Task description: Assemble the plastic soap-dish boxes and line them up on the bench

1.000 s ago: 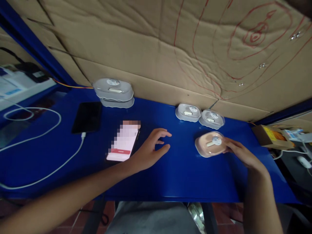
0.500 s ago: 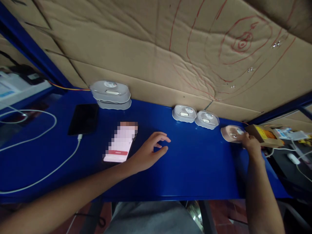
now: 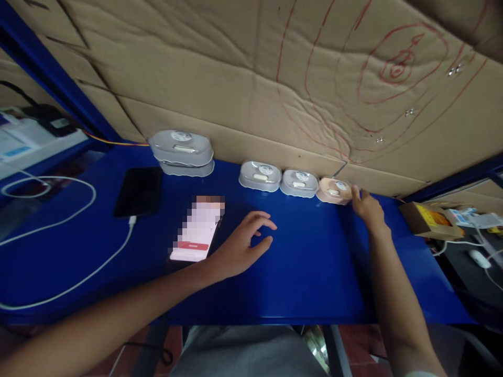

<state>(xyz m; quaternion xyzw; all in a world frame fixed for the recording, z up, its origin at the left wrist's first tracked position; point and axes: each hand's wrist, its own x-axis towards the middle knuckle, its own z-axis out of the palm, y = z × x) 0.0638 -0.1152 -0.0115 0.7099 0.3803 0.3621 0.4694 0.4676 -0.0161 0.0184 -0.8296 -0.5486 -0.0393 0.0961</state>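
My right hand [image 3: 368,210] is at the right end of a pinkish oval lidded box [image 3: 334,191], fingertips against or close beside it, thumb and fingers slightly apart. To the left of that box stand two grey oval lidded boxes [image 3: 260,177] in the same row, each with a clear lid, a pale clip and a round sticker. My left hand [image 3: 247,243] hovers or rests over the blue table, fingers loosely curved and apart, holding nothing. Beside its wrist lies a phone [image 3: 192,250] with a lit screen.
Two more grey boxes [image 3: 181,149] are stacked farther left. A black tablet [image 3: 138,192] lies on the blue table [image 3: 306,283] with a white cable [image 3: 113,268]. Cardboard [image 3: 220,78] walls the back. An open carton [image 3: 430,222] stands at the right edge.
My right hand has moved left along with the pinkish box, which now sits against the row. The two grey boxes have also slid left. My left hand has barely moved.
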